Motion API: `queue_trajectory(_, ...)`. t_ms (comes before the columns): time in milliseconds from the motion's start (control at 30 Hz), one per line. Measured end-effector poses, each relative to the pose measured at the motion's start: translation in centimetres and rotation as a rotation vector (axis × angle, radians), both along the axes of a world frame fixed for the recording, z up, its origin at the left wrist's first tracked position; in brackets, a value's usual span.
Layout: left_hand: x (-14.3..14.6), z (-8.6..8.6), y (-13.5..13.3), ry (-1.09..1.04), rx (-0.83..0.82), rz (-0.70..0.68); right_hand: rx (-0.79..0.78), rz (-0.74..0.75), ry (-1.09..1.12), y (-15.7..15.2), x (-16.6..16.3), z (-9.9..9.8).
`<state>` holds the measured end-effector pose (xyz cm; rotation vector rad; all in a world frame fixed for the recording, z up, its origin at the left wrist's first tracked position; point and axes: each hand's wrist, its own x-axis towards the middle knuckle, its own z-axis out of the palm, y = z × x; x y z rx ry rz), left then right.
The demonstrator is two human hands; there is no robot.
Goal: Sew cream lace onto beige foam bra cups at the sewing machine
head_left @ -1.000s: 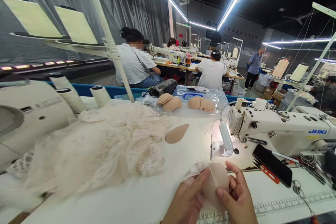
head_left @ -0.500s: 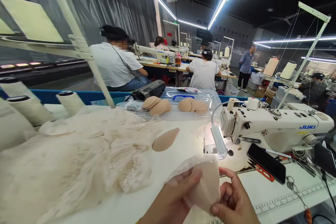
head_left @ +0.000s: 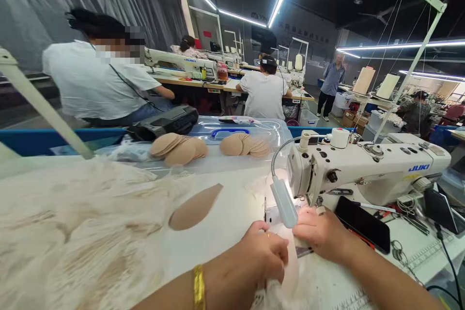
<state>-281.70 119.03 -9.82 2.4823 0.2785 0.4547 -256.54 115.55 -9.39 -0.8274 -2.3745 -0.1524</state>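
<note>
The pale beige cup-shaped fabric piece [head_left: 290,266], with lace trailing at its lower end, lies on the bed of the sewing machine [head_left: 370,167]. My left hand [head_left: 267,254] is curled over its left edge, fingers closed on it. Close to the needle area, my right hand [head_left: 321,232] grips the far right part of the piece, fingers drawn together. The lamp [head_left: 284,202] covers part of the needle area and some right fingertips. To the left, a single beige leaf-shaped pad [head_left: 195,207] lies flat on the white table.
Crumpled cream lace [head_left: 90,232] covers the left side. Stacks of beige oval pads [head_left: 181,149] rest on a clear plastic box [head_left: 272,128] behind. Right of my hands are a black phone [head_left: 363,224] and scissors [head_left: 363,240]. Several people sit or stand beyond.
Both hands have carried the cup piece from in front of the machine forward to the needle area, laying it down. The right hand moved up beside the lamp. The view swung right.
</note>
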Motion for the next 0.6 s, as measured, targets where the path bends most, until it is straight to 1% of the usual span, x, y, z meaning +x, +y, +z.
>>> queue_trajectory(67,0.5,-1.3,-0.1,0.051,0.074,0.028,-0.062,0.021,0.035,-0.6,0.3,0.3)
queue_trajectory(167,1.4,-3.6,-0.6,0.093,0.150,0.114,-0.116,-0.008,0.013,-1.2,0.4,0.8)
queue_trajectory(267,1.9,-4.9,-1.0,0.091,0.191,0.182,-0.122,-0.073,-0.026,-1.1,0.2,0.7)
queue_trajectory(333,1.9,-4.9,-1.1,0.078,0.203,0.208,-0.124,-0.104,-0.034,-0.9,0.2,0.5)
queue_trajectory(433,1.7,-4.1,-1.1,0.047,0.209,0.241,-0.168,-0.147,-0.056,-0.7,0.3,0.3)
queue_trajectory(500,1.6,-3.5,-1.1,0.027,0.211,0.240,-0.209,-0.177,-0.067,-0.7,0.4,0.3)
queue_trajectory(600,1.7,-2.9,-0.9,0.018,0.215,0.224,-0.229,-0.202,-0.067,-0.7,0.5,0.3)
